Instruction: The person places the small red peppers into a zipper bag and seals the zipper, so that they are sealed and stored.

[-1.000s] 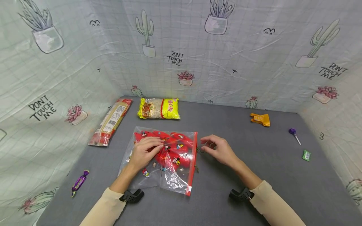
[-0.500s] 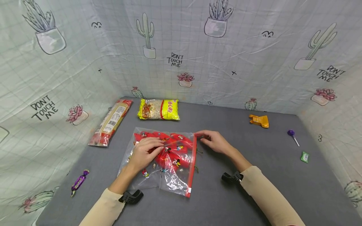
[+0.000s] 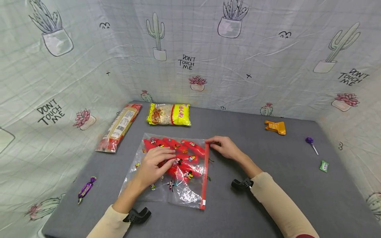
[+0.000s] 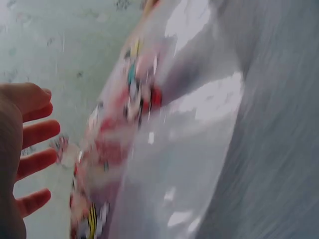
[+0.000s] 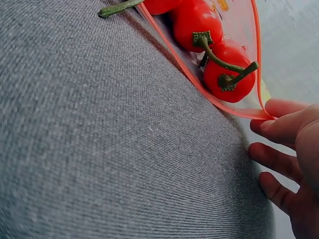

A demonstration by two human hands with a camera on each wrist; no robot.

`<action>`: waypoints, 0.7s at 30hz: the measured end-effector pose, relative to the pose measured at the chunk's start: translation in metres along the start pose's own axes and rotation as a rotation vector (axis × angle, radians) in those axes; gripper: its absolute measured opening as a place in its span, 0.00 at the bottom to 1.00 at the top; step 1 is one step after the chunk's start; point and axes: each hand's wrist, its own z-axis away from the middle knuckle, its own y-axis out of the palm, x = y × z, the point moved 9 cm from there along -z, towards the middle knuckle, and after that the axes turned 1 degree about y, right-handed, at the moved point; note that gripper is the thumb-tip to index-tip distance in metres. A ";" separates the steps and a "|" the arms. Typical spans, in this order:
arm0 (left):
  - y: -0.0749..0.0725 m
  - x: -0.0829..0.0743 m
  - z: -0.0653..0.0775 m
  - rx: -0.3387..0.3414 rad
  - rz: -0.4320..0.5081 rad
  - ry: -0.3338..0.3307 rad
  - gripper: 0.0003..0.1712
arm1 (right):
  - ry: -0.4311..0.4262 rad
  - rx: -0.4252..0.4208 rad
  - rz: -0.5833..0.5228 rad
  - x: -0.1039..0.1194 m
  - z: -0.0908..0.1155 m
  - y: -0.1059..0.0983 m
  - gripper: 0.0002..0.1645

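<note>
A clear zip bag [image 3: 190, 198] printed with cartoon figures lies on the table with several red peppers [image 3: 193, 148] inside. Green stems stick out past its red zip edge [image 3: 206, 172]. My right hand [image 3: 227, 147] pinches the far corner of that edge between thumb and finger. The right wrist view shows the two red strips [image 5: 174, 55] meeting at my fingertips and gaping apart around the peppers [image 5: 229, 72]. Over the bag's left part is my left hand [image 3: 156, 165], fingers loosely bent. In the left wrist view its fingers [image 4: 40, 132] are spread and hold nothing; the bag is blurred.
Behind the bag lies a yellow food packet [image 3: 169, 114], with a long red-and-clear packet [image 3: 119, 128] to its left. A purple wrapped candy [image 3: 87, 190] is at left. An orange packet [image 3: 275, 127], a purple lollipop [image 3: 310, 140] and a green sweet [image 3: 324, 166] lie at right.
My right hand has moved to the bag's far right corner and taken hold of it. My left hand stays over the bag, with more of the peppers showing beside it.
</note>
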 end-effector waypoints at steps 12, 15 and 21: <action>0.028 -0.083 0.016 0.161 -0.110 0.227 0.20 | -0.023 -0.007 -0.002 0.000 -0.001 -0.001 0.15; 0.040 -0.097 0.024 0.222 -0.143 0.275 0.22 | -0.040 -0.011 0.003 0.001 -0.001 -0.001 0.14; 0.065 -0.112 0.040 0.378 -0.248 0.294 0.24 | -0.026 -0.007 0.016 0.000 -0.003 0.002 0.16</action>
